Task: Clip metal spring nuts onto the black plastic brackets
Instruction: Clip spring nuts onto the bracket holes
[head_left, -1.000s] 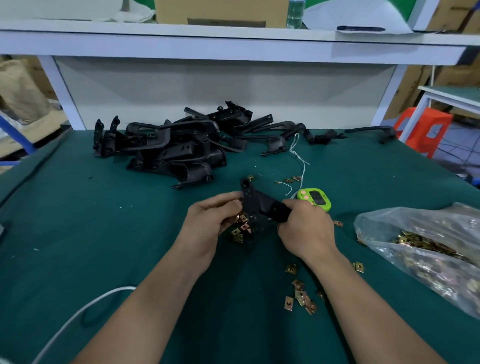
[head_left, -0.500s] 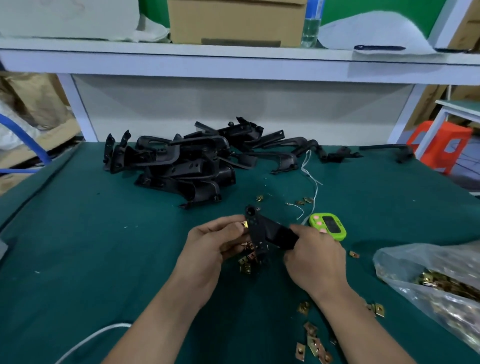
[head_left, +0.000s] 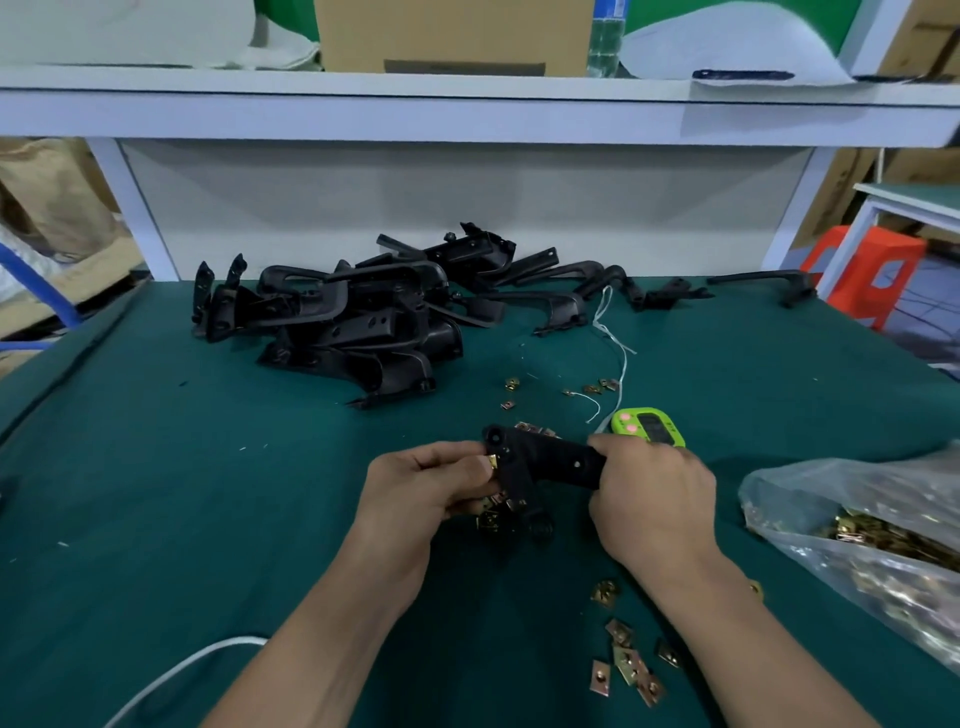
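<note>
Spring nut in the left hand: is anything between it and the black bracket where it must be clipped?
Nothing visible does. The left hand pinches the spring nut at the edge of the black bracket, and the right hand grips its other end.

Hands: 2, left hand (head_left: 431, 483) + right hand (head_left: 654, 499). 1 black bracket (head_left: 550, 462) held, w/ 1 spring nut (head_left: 491, 461) on it. Bracket pile (head_left: 353, 322): approx. a dozen, too tangled for exact no. 2 stray brackets (head_left: 758, 283) at back right. Loose nuts: approx. 6 in near group (head_left: 626, 660), approx. 5 in far group (head_left: 592, 388). 1 bag of nuts (head_left: 831, 499), uncountable. 1 green timer (head_left: 649, 428). 1 white cable (head_left: 171, 675).
</note>
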